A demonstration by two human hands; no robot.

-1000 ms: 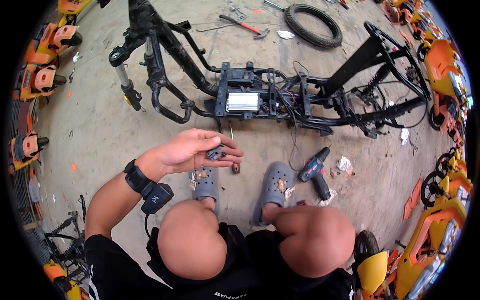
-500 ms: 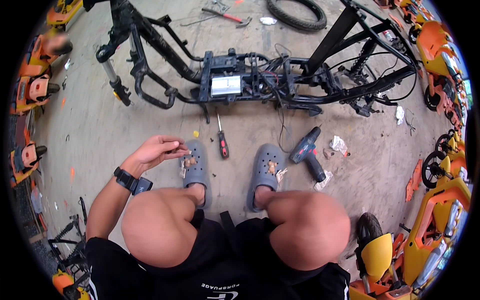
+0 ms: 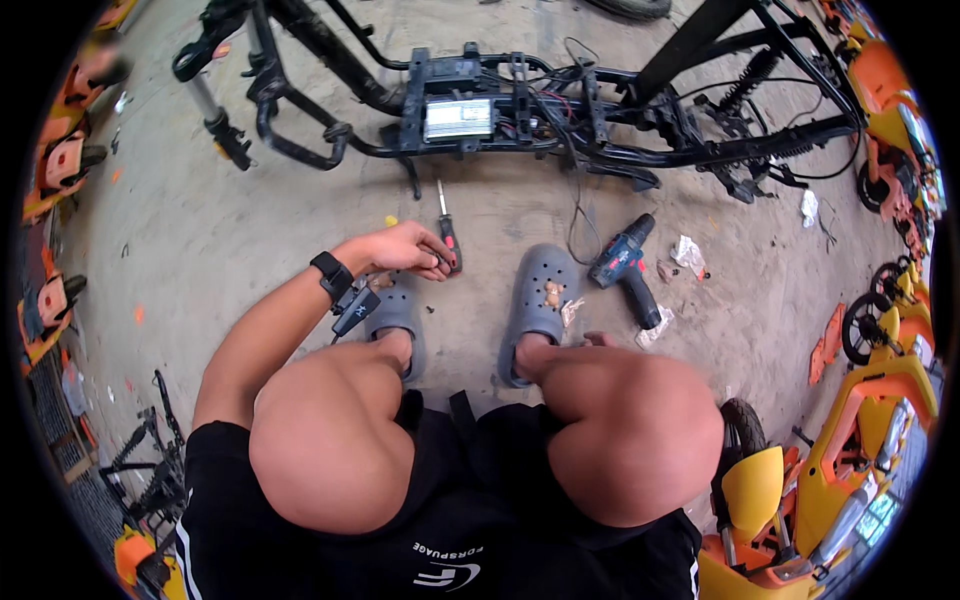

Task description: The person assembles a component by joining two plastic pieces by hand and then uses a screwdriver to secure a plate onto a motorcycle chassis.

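Note:
My left hand (image 3: 405,248) is over the floor just in front of my left shoe, its fingers curled together around a small dark thing that I cannot make out. Its fingertips lie right beside the handle of a screwdriver (image 3: 449,240), which has a black and red grip and points away from me. Only a few fingertips of my right hand (image 3: 597,340) show past my right knee; the rest is hidden. On the floor to the right lies a cordless drill (image 3: 622,263). Beyond it all stands a black motorbike frame (image 3: 380,152) with a silver box (image 3: 458,119) mounted in it.
Two grey clogs (image 3: 540,300) are on my feet. Crumpled white wrapping (image 3: 688,255) lies beyond the drill, and a loose black cable (image 3: 578,215) hangs from the frame to the floor. Orange and yellow bike parts (image 3: 850,420) line the right side; a tyre (image 3: 635,8) lies at the far edge.
My left hand has moved right, from above the left shoe to beside the screwdriver handle. Fingertips of my right hand have come into view by my right knee. The view has shifted a little.

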